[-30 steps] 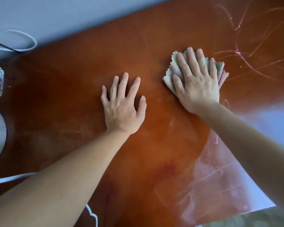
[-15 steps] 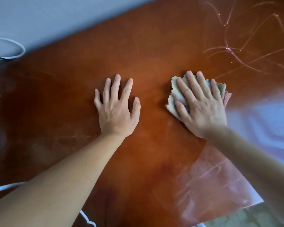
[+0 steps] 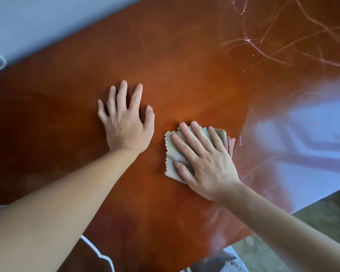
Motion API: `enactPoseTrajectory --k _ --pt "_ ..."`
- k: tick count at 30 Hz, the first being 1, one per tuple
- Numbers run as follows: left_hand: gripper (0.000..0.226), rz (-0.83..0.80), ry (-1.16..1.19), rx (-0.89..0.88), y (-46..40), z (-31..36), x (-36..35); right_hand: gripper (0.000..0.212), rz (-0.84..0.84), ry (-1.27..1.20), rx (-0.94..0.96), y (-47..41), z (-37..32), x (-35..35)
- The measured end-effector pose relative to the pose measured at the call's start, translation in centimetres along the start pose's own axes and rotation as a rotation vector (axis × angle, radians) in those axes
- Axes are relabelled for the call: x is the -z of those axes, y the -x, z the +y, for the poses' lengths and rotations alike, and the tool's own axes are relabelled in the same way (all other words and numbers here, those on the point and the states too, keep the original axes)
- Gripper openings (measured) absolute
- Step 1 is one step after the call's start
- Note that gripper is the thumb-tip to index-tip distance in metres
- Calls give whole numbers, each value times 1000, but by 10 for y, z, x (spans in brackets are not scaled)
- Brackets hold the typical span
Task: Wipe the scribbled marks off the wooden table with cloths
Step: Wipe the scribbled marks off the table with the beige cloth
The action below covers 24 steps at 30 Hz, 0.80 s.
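Head view puts your right hand (image 3: 202, 160) flat on the cloth (image 3: 173, 154), fingers straight and slightly spread, pressing it onto the wooden table (image 3: 185, 79) near the middle of the picture. It is a pale greenish cloth with zigzag-cut edges, and a pinkish layer peeks out along its right side. Your left hand (image 3: 126, 120) lies just to the left of it and a little farther away, palm down on bare wood, fingers fanned apart, holding nothing. No brand, label or writing can be read anywhere. Pale pink scribbled marks (image 3: 279, 40) cross the far right of the tabletop, well apart from the cloth. Glossy reddish-brown wood carries a bluish reflection (image 3: 310, 138) on the right. A grey-blue wall (image 3: 47, 22) runs along the far edge.
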State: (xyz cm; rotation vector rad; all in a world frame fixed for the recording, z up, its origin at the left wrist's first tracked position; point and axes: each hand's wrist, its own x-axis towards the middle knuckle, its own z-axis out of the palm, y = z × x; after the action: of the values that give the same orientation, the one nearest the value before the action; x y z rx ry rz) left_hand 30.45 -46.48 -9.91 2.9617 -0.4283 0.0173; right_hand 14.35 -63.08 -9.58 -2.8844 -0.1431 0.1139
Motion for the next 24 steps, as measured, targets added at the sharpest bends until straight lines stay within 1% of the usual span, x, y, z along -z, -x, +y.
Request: enactPoseTrajectory --k 2,6,8,10,12,14,16,19,21,22,24 --pt "62 8 21 -5 1 -1 0 62 7 14 18 -8 21 6" --pt "62 9 101 -28 2 -2 2 63 54 24 -221 -51 75 25" --pt "61 9 124 -46 3 -2 3 64 28 34 -307 -68 92 35" --pt "61 5 134 -60 3 -2 3 65 31 31 -347 -74 92 35" --pt "62 3 142 -66 3 -3 3 65 68 11 -388 -65 73 30" --pt "62 4 146 -68 2 -3 3 63 107 7 -387 -41 41 17" --pt "63 4 132 -80 2 -3 3 61 121 -2 -333 -12 7 5" --pt "61 -1 131 -95 2 -3 5 59 73 12 -223 18 -21 -3" --pt "60 -9 144 -78 2 -2 7 59 26 16 -141 21 -11 1" --pt "60 -14 146 -77 3 -2 8 60 13 24 -133 19 1 5" --pt "58 -18 141 -118 6 -1 11 62 23 26 -224 11 30 14"
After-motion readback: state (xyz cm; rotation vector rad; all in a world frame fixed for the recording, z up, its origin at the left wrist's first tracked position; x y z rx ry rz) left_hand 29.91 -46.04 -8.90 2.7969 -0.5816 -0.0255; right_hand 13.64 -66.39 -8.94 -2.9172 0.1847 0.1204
